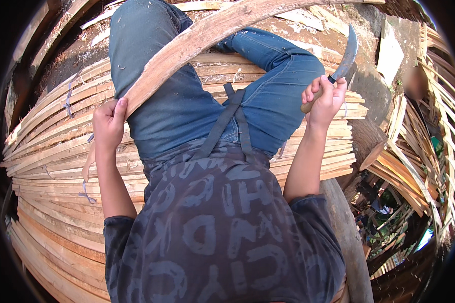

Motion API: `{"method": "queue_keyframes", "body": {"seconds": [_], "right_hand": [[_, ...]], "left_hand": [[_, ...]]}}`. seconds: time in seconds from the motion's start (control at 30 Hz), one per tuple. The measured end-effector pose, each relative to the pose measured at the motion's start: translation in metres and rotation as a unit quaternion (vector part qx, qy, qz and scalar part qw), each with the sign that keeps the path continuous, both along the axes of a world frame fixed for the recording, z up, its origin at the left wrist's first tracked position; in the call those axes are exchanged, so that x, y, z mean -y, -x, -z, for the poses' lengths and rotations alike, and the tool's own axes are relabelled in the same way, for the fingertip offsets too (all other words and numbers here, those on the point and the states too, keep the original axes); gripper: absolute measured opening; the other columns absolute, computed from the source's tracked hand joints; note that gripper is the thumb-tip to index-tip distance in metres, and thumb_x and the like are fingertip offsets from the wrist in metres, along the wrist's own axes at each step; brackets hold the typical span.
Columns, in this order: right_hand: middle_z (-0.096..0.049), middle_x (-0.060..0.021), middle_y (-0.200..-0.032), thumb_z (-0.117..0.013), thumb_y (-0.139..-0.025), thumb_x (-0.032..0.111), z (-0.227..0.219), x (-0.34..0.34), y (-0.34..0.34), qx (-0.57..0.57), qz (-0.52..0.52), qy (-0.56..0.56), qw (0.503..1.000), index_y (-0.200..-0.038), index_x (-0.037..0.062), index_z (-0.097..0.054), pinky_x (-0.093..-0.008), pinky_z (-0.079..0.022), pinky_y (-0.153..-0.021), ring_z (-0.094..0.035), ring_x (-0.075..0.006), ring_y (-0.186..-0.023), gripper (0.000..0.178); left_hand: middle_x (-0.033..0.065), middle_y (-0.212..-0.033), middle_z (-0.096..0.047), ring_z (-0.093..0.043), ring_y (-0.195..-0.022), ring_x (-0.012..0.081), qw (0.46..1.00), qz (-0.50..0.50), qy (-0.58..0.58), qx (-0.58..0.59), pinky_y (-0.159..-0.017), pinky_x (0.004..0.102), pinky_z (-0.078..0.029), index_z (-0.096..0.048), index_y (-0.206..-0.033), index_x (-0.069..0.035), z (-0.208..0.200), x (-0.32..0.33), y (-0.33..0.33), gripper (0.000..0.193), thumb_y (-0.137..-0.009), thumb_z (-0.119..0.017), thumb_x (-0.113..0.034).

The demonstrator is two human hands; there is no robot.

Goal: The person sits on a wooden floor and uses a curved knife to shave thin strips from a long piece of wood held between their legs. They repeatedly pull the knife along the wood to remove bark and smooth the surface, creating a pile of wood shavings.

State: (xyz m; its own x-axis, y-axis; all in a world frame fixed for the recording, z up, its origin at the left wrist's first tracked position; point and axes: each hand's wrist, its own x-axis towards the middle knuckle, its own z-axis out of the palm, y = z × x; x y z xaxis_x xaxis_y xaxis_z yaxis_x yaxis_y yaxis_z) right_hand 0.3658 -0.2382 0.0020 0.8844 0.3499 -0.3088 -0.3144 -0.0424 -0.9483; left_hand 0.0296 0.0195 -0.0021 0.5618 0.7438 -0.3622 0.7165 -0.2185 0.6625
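My left hand [109, 123] is closed round the near end of a long wooden plank [197, 43], thumb on top. The plank slants over my jeans and runs away to the far right, where the upper edge of the view cuts it. In my right hand [324, 98], raised beside my bent right knee, is a curved knife [347, 55] with a wooden handle and dark collar. Its blade points up and away, apart from the plank. My fingers hide part of the handle.
I sit on bundled wooden strips [60, 171], tied with thin cord [86, 193]. A log [371, 146] with a cut end lies to the right, near a heap of split strips [409, 166]. Wood shavings litter the ground [283, 25] ahead. A grey pole [341, 217] runs beside my right arm.
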Motion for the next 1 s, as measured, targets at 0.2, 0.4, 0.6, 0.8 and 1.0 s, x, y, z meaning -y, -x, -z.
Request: {"method": "queue_keyframes", "body": {"seconds": [0.2,0.4,0.6,0.8,1.0], "right_hand": [[-0.055,-0.0071,-0.071,-0.046,-0.087,0.004,-0.020,-0.021,0.024,0.110,-0.084,-0.037,0.990,-0.110,-0.0006,-0.051,-0.0179,-0.037,-0.049,-0.046,-0.0071,-0.055,0.023],[-0.054,-0.0021,-0.081,-0.051,-0.090,0.004,-0.010,-0.028,0.040,0.173,-0.153,0.055,0.971,-0.116,-0.0038,-0.056,-0.0175,-0.037,-0.060,-0.045,-0.0038,-0.068,0.028],[-0.056,-0.0070,-0.094,-0.069,-0.079,-0.004,0.009,-0.033,0.065,0.249,-0.238,0.074,0.936,-0.113,-0.0056,-0.056,-0.0214,-0.045,-0.071,-0.054,-0.0098,-0.082,0.036],[-0.061,-0.0067,-0.091,-0.068,-0.083,-0.002,0.010,-0.039,0.070,0.172,-0.224,0.083,0.956,-0.112,-0.0037,-0.050,-0.0190,-0.045,-0.066,-0.056,-0.0084,-0.076,0.034],[-0.064,-0.0073,-0.085,-0.065,-0.085,-0.002,0.001,-0.039,0.053,0.114,-0.233,0.077,0.963,-0.116,-0.0044,-0.049,-0.0162,-0.042,-0.056,-0.054,-0.0042,-0.065,0.035]], "left_hand": [[0.0112,-0.045,-0.040,-0.037,-0.042,0.0183,0.996,0.002,-0.064,-0.060,-0.044,0.0340,-0.029,-0.052,-0.057,0.001,-0.013,0.012,0.008,0.050,-0.088,-0.060,-0.036],[0.0142,-0.045,-0.037,-0.036,-0.040,0.0223,0.994,0.000,-0.060,-0.087,-0.044,0.0366,-0.029,-0.052,-0.056,0.003,-0.011,0.026,-0.004,0.053,-0.087,-0.061,-0.039],[0.0165,-0.045,-0.039,-0.038,-0.040,0.0251,0.992,-0.012,-0.078,-0.096,-0.044,0.0368,-0.031,-0.053,-0.055,0.003,-0.011,0.026,-0.010,0.055,-0.085,-0.062,-0.043],[0.0186,-0.045,-0.041,-0.041,-0.041,0.0300,0.989,-0.002,-0.109,-0.105,-0.043,0.0376,-0.032,-0.054,-0.052,0.004,-0.018,0.021,-0.027,0.059,-0.081,-0.065,-0.046],[0.0124,-0.046,-0.034,-0.035,-0.043,0.0181,0.984,-0.003,-0.110,-0.140,-0.045,0.0356,-0.030,-0.046,-0.053,0.004,-0.021,0.022,-0.035,0.062,-0.084,-0.062,-0.047]]}}
